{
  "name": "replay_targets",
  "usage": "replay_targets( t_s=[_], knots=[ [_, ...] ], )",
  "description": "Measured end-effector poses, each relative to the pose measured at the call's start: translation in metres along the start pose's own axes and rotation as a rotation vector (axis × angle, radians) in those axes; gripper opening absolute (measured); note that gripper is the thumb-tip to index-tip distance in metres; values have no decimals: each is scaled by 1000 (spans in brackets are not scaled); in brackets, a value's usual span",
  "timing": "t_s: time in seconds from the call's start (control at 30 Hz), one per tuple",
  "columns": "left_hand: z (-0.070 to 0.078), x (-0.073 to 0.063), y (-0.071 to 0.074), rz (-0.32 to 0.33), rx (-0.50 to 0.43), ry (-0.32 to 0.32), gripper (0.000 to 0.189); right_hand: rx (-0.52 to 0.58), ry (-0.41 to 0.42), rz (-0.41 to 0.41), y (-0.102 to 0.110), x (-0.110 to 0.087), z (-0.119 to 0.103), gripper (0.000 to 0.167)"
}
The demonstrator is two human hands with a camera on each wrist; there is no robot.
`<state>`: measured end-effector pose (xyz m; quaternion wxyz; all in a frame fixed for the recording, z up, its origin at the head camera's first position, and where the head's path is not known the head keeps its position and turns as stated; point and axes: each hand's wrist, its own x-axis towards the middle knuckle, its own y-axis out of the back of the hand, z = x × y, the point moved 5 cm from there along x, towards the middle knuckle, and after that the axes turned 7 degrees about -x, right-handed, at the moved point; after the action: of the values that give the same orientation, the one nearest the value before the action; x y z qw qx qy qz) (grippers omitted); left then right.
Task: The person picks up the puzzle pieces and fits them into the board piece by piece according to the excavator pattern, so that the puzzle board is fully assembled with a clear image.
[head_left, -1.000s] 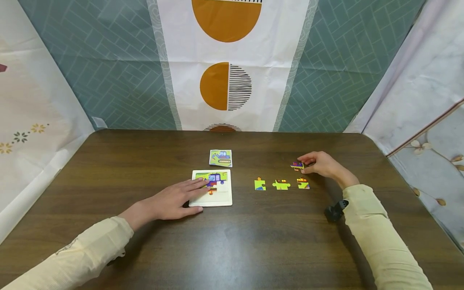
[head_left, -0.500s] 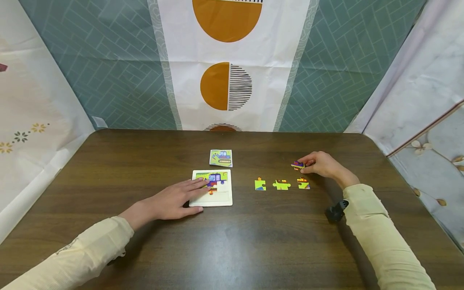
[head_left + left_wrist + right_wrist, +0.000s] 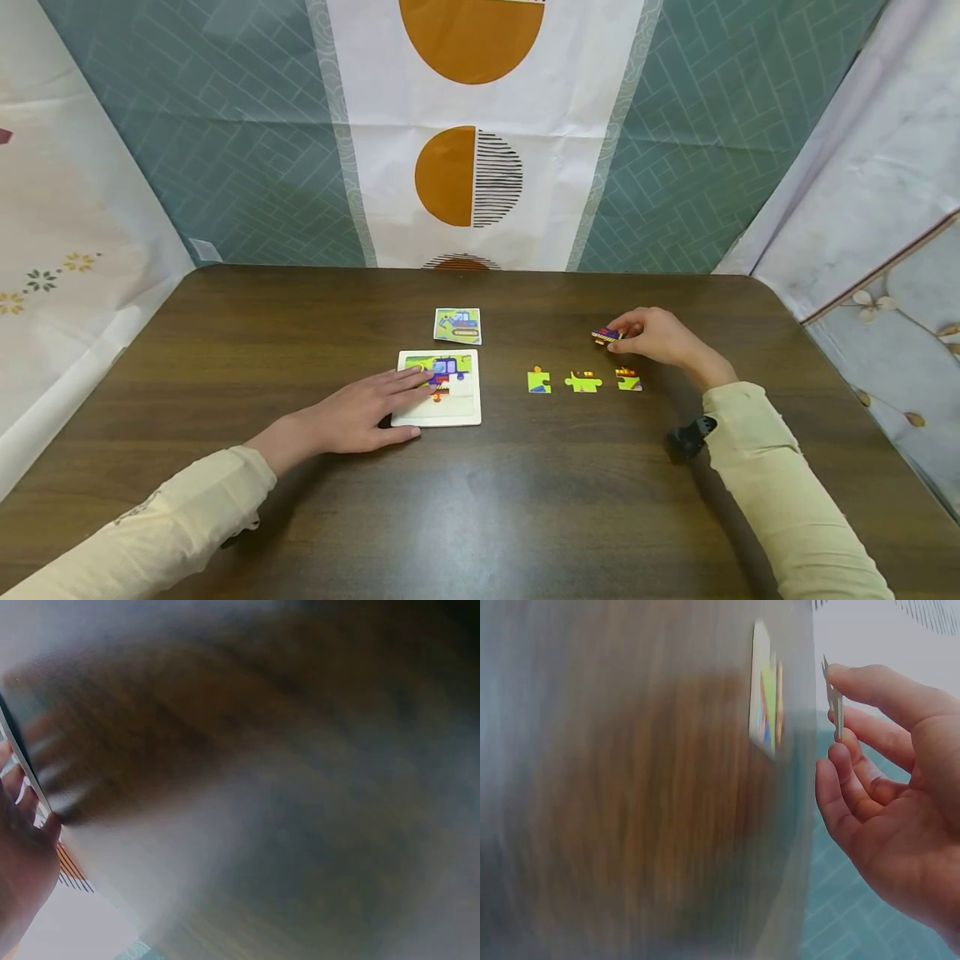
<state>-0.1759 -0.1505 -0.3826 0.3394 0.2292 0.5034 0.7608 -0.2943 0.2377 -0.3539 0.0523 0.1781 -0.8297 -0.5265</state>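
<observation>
A white-framed puzzle board [image 3: 467, 410] lies left of centre on the table, partly filled with pieces that form a purple vehicle on green. My left hand [image 3: 367, 414] rests flat on the board's left side, fingers straight, covering part of the picture. At the right, my right hand [image 3: 658, 339] pinches a purple puzzle piece with a yellow-striped edge [image 3: 606, 336] between thumb and fingers. In the right wrist view that puzzle piece [image 3: 835, 701] is seen edge-on, held off the table. Three green pieces lie in a row below it: left [image 3: 538, 382], middle [image 3: 583, 382], right [image 3: 628, 380].
A small picture card [image 3: 457, 326] showing a blue excavator lies just behind the board. The brown wooden table [image 3: 480, 517] ends at a patterned cloth backdrop [image 3: 262, 133]. Cloth also hangs on the left and right sides.
My right hand has lifted the purple piece and shifted it slightly left and away from the row. The left hand stays on the board.
</observation>
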Motion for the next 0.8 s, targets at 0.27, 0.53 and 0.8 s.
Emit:
replay_targets(
  t_s=[0.27, 0.53, 0.8],
  knots=[
    [-1, 0, 0, -9, -7, 6, 65, 25, 49, 3, -9, 3, -22, 36],
    [-1, 0, 0, -10, -2, 5, 65, -1, 130, 7, -15, 5, -42, 32],
    [0, 0, 0, -9, 1, 1, 65, 8, 184, -24, -21, 7, -62, 31]
  ],
)
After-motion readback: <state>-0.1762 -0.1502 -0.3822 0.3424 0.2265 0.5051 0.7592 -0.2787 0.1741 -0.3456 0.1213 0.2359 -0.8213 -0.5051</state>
